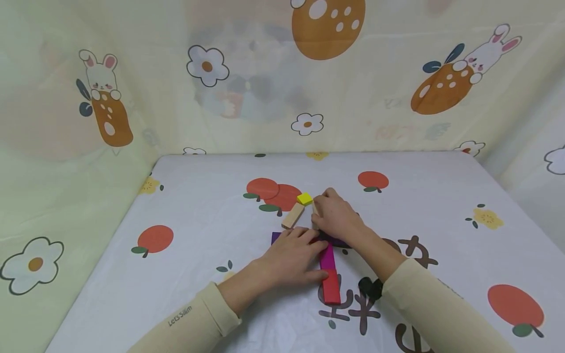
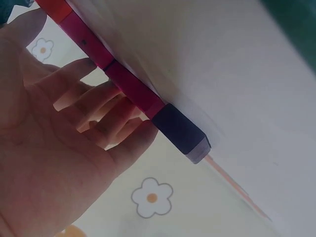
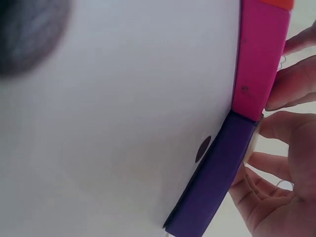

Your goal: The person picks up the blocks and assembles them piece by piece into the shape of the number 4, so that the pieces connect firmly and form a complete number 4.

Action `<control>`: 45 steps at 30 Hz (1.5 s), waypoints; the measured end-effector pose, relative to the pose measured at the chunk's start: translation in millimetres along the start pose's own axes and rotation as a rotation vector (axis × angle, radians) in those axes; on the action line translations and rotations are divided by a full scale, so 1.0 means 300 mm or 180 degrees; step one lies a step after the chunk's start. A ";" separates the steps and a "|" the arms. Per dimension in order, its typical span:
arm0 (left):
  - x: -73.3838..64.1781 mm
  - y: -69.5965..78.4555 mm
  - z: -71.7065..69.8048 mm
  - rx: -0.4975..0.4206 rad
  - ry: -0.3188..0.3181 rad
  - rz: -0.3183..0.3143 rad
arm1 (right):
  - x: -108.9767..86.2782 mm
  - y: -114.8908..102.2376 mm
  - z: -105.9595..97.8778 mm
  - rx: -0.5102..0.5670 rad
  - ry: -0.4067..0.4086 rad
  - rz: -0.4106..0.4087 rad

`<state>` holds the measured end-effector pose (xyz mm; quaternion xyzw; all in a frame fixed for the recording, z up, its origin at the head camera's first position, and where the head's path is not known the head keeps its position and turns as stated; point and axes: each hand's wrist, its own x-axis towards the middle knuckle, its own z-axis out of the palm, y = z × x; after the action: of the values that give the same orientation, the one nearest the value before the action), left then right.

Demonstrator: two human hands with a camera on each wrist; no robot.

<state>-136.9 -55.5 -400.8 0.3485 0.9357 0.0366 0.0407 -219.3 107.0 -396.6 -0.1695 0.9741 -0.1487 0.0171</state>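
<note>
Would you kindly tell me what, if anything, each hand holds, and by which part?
The right hand holds a wooden block; its fingers hide exactly where. The left hand appears to hold nothing.

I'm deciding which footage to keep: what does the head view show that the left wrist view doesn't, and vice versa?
Only the head view: the right hand gripping a wooden block, a second wooden block, and the yellow block.
Only the left wrist view: the palm of the left hand.
Both: that hand, the red block, the magenta block and, apparently, the purple block.
</note>
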 end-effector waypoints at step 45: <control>0.010 0.004 -0.009 0.0058 0.0025 0.0006 | -0.021 0.061 -0.013 0.0198 -0.0098 -0.0201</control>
<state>-138.8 -52.7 -398.1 0.3496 0.9358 0.0295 0.0339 -219.7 126.6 -398.3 -0.2018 0.9628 -0.1768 0.0327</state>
